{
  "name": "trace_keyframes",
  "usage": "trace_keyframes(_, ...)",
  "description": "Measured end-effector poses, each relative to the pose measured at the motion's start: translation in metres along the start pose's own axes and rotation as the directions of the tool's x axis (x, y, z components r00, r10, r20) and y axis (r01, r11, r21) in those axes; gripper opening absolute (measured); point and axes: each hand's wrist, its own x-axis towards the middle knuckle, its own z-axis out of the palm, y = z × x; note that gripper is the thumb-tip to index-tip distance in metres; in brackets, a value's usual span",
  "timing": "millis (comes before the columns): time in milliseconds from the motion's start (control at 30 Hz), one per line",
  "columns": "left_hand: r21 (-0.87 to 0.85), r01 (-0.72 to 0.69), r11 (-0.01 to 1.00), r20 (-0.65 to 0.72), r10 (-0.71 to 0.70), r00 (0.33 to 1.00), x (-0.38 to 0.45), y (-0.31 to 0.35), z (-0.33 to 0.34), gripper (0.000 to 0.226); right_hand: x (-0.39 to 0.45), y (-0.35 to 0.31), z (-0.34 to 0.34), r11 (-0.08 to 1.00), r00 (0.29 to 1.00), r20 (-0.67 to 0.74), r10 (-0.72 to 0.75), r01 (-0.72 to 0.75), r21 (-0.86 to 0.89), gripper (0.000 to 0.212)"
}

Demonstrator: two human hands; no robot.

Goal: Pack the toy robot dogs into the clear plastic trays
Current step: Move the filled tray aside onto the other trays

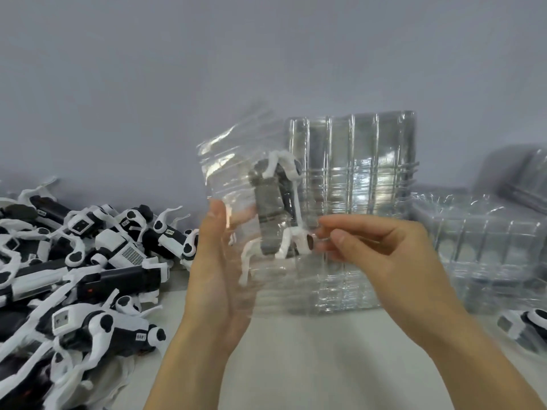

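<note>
Resting on a pale table (310,365), clear trays (352,208) front a grey wall (266,54).

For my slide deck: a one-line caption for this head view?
Both hands, left hand and right hand, hold a clear tray with a toy dog in it, beside a dog pile.

Both forearms are showing bare up to the frame's bottom edge, the left hand (216,261) and right hand (381,247) wearing nothing (short, unpainted nails).
</note>
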Motion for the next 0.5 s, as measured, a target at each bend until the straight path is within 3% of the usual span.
trace_keyframes(100, 0.171, -0.058, 0.984, 0.150, 0.033, 0.988, -0.002, 0.003, 0.002, 0.042, 0.004, -0.003, -0.024, 0.966, 0.981, -0.085, 0.176, -0.156, 0.209, 0.033)
trace_keyframes(167, 0.332, -0.135, 0.934, 0.221, 0.062, 0.973, 0.000, 0.000, 0.001, 0.042, 0.006, -0.011, -0.046, 0.935, 0.950, -0.142, 0.278, -0.234, 0.265, 0.034)
trace_keyframes(233, 0.500, -0.214, 0.839, 0.290, 0.071, 0.954, 0.003, -0.005, -0.001, 0.043, 0.005, -0.020, -0.068, 0.947, 0.921, -0.237, 0.308, -0.272, 0.173, 0.030)
trace_keyframes(333, 0.768, -0.263, 0.584, 0.328, -0.006, 0.945, 0.004, -0.014, -0.001, 0.066, -0.001, -0.033, -0.097, 0.959, 0.885, -0.390, 0.253, -0.282, -0.018, 0.028)
trace_keyframes(500, 0.903, -0.295, 0.312, 0.373, -0.229, 0.899, 0.000, -0.033, 0.007, 0.072, -0.011, -0.043, -0.120, 0.897, 0.866, -0.445, 0.226, -0.363, -0.251, 0.027)
